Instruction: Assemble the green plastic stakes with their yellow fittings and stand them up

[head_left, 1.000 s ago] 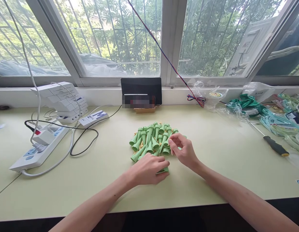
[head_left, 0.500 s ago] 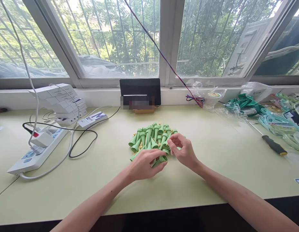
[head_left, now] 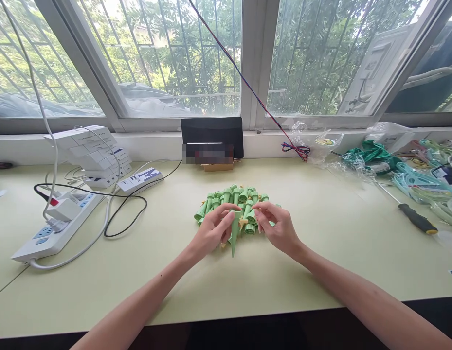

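Observation:
A pile of green cone-shaped plastic spikes with small yellow knobs lies in the middle of the pale green table. My left hand is closed on one green spike, held upright with its tip pointing down, just in front of the pile. My right hand hovers right beside it, thumb and forefinger pinched near the spike's yellow knob. What the right fingers pinch is too small to make out.
A white power strip with cables and stacked white boxes sit at the left. A dark tablet leans on the window sill. A screwdriver and bags of green parts lie at the right.
My left hand has risen from the table in front of the pile, lifting one green spike and turning it upright. The right hand has stayed almost in place.

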`<state>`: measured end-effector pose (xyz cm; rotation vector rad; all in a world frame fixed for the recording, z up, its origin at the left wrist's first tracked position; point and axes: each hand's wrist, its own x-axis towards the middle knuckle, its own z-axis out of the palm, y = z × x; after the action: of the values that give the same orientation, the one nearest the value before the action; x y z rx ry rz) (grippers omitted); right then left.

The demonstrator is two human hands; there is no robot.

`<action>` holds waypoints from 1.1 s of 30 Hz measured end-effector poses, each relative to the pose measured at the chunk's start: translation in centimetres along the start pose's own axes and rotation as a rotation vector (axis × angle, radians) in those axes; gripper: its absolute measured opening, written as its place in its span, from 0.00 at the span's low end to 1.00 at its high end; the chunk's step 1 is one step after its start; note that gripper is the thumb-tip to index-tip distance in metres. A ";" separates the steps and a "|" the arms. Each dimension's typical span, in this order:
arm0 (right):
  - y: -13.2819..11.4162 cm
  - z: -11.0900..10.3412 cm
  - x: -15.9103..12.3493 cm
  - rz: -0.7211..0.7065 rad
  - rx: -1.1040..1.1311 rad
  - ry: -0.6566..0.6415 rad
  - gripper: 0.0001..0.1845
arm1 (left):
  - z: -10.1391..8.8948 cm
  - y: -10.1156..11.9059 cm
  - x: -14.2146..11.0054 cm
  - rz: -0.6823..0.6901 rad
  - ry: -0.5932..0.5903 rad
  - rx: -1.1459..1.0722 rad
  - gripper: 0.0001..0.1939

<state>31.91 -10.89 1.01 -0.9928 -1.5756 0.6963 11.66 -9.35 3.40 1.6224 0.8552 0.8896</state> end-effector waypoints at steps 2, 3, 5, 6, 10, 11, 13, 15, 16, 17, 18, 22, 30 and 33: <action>0.0 0.0 0.0 -0.009 -0.002 -0.002 0.09 | -0.1 0.0 0.2 -0.049 -0.008 -0.089 0.18; 0.0 0.0 0.0 -0.012 -0.001 -0.006 0.09 | -0.1 -0.1 0.3 -0.077 -0.011 -0.138 0.18; 0.0 0.1 0.0 -0.013 -0.004 -0.017 0.10 | -0.1 -0.2 0.4 -0.125 -0.018 -0.237 0.19; 0.0 0.1 0.0 -0.013 -0.007 -0.020 0.10 | -0.2 -0.2 0.5 -0.142 -0.018 -0.280 0.19; -0.1 0.1 0.0 -0.035 -0.007 -0.011 0.10 | -0.3 -0.1 0.6 -0.191 0.014 -0.370 0.19; -0.1 0.1 0.0 -0.051 -0.004 -0.007 0.10 | -0.4 0.0 0.6 -0.202 0.031 -0.375 0.19; 0.0 0.2 0.0 -0.089 -0.001 -0.003 0.09 | -0.4 0.1 0.5 -0.212 0.063 -0.383 0.18; 0.1 0.2 0.0 -0.120 -0.004 -0.001 0.08 | -0.3 0.3 0.5 -0.209 0.082 -0.391 0.17; 0.1 0.3 0.0 -0.129 -0.005 -0.003 0.08 | -0.3 0.3 0.5 -0.209 0.084 -0.398 0.17; 0.1 0.3 0.0 -0.136 -0.006 -0.006 0.08 | -0.2 0.4 0.5 -0.211 0.080 -0.406 0.17; 0.2 0.4 0.1 -0.144 -0.007 -0.012 0.08 | -0.2 0.4 0.5 -0.212 0.075 -0.414 0.16; 0.1 0.5 0.1 -0.191 -0.023 -0.023 0.08 | 0.0 0.5 0.5 -0.206 0.055 -0.445 0.16; 0.1 0.5 0.1 -0.198 -0.053 0.003 0.08 | -0.3 1.0 0.2 -0.177 0.013 -0.380 0.19; 0.1 0.5 0.1 -0.162 -0.043 0.010 0.08 | -0.5 0.9 0.1 -0.171 0.014 -0.341 0.18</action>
<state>31.40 -10.74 0.88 -0.8867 -1.6474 0.5468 11.42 -9.21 4.42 1.2312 0.7909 0.8731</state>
